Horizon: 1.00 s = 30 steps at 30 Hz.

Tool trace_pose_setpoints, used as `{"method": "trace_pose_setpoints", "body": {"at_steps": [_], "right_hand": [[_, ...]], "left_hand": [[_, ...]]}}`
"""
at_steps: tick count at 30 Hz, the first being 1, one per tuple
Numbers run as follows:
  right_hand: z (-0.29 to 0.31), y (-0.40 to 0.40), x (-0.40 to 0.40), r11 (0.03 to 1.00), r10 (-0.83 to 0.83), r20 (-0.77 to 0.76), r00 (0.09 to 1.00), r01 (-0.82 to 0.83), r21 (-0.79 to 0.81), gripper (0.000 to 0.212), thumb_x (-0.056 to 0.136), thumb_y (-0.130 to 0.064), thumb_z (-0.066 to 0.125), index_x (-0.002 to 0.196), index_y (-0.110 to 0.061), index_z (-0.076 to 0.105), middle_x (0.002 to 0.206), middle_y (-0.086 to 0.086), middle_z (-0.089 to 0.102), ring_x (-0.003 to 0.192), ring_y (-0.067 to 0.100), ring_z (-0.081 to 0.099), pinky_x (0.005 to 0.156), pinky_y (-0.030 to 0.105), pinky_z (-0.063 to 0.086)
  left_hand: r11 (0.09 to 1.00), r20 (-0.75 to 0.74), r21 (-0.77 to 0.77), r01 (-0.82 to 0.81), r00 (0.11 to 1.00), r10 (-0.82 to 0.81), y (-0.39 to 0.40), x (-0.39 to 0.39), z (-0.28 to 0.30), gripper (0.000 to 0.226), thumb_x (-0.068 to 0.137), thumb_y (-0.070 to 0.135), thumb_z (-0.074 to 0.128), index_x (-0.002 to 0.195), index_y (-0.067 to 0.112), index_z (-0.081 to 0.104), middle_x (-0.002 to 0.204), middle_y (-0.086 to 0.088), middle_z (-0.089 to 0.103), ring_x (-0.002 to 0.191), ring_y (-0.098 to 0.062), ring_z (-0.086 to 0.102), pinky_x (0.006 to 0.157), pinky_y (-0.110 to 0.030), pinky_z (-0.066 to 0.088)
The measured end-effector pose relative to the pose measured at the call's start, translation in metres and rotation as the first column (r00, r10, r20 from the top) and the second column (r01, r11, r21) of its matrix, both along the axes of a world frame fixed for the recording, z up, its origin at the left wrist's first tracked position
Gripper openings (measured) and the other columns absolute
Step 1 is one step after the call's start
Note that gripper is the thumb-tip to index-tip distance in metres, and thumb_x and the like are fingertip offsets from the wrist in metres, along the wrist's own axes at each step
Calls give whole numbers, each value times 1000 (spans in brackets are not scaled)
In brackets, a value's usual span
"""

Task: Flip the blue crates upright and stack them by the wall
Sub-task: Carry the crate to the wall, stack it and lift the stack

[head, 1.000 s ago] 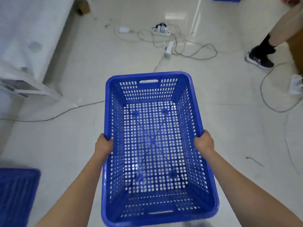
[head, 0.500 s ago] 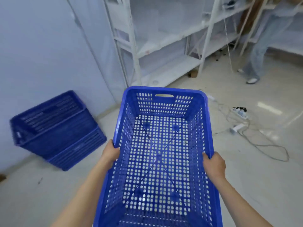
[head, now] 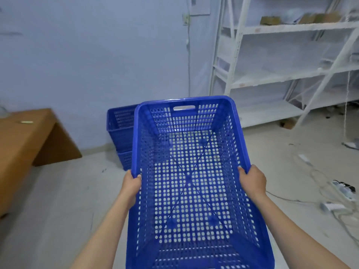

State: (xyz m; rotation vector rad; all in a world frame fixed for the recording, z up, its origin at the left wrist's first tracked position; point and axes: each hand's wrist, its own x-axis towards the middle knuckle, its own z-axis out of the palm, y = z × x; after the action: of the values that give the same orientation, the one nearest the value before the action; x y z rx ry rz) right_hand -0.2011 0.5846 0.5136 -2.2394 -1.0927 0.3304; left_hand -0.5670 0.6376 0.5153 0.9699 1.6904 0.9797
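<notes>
— Both hands closed on the carried crate [head: 192,183]: left hand [head: 132,184] clamped over the left long rim, right hand [head: 252,181] over the right long rim, fingers hidden outside the walls, thumbs inside. Mouth up, hence already flipped. Held clear of the floor [head: 58,200], far end raised a little above the near end.

— Orientation of the long axis?

— Running straight away from the body, handle slot at the far short wall, near short wall at the bottom edge of view. Grips placed about mid-length, level with one another.

— Location of the target?

— Stack of blue crates [head: 121,133] ahead and slightly left, upright against the wall [head: 97,55], at least two high, partly hidden behind the far left corner of the carried crate. Left hand nearer to it than the right. Wooden bench [head: 25,140] further left, white shelving [head: 281,78] to the right, cables and a power strip [head: 343,189] loose on the floor at right.

— Relation governing the coming move?

— Stack offset to the left of the carried long axis and well apart from it, with its own long axis apparently at an angle to the carried one. Probably needed: a short advance, a leftward shift, a lift above the top rim, rims squared before lowering. Nesting likely to jam if set down skewed.
</notes>
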Motion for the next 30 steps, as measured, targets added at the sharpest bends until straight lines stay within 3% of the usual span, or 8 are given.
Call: {"method": "trace_pose_setpoints", "body": {"at_steps": [3, 7, 11, 16, 21, 30], "right_hand": [[15, -10, -24, 999, 46, 19, 999, -47, 27, 31, 95, -34, 54, 84, -5, 52, 80, 8, 59, 68, 26, 52, 59, 32, 37], [33, -13, -44, 995, 92, 30, 995, -93, 36, 30, 95, -34, 53, 86, -5, 53, 81, 7, 57, 70, 26, 50, 63, 31, 36], [42, 7, -46, 991, 117, 12, 993, -117, 68, 30, 95, -34, 52, 86, -5, 53, 83, 8, 59, 69, 26, 50, 61, 31, 35], [50, 74, -21, 984, 144, 4, 990, -144, 109, 36, 95, -37, 53, 94, -1, 60, 91, 14, 66, 72, 28, 53, 64, 32, 40], [70, 150, 11, 960, 209, -9, 978, -203, 195, 35, 95, -33, 54, 104, 0, 60, 99, 18, 68, 91, 38, 63, 70, 35, 40], [96, 294, 31, 935, 266, -3, 964, -257, 244, 35, 94, -36, 54, 95, -1, 58, 93, 17, 67, 75, 29, 54, 65, 34, 40]], "left_hand": [[999, 40, 30, -43, 998, 41, -28, -26, 18, 17, 101, 9, 43, 118, 11, 46, 101, -9, 61, 83, -22, 62, 63, -33, 51], [995, 73, 21, -96, 993, 94, -45, -49, 33, 18, 100, 13, 47, 117, 12, 46, 112, -16, 62, 97, -35, 66, 82, -51, 57], [990, 85, 46, -134, 988, 130, -33, -50, 47, 19, 99, 17, 48, 117, 14, 46, 111, -17, 63, 97, -36, 67, 82, -54, 57], [978, 80, 97, -185, 981, 178, 15, -28, 63, 16, 100, 18, 48, 115, 16, 46, 109, -17, 64, 94, -36, 68, 81, -54, 58], [960, 113, 143, -239, 968, 224, 69, 9, 82, 12, 102, 16, 45, 113, 20, 45, 110, -15, 63, 100, -37, 66, 85, -57, 56], [931, 120, 189, -313, 948, 294, 177, 31, 102, 17, 102, 21, 46, 119, 19, 42, 113, -13, 61, 101, -33, 65, 84, -53, 56]]}}
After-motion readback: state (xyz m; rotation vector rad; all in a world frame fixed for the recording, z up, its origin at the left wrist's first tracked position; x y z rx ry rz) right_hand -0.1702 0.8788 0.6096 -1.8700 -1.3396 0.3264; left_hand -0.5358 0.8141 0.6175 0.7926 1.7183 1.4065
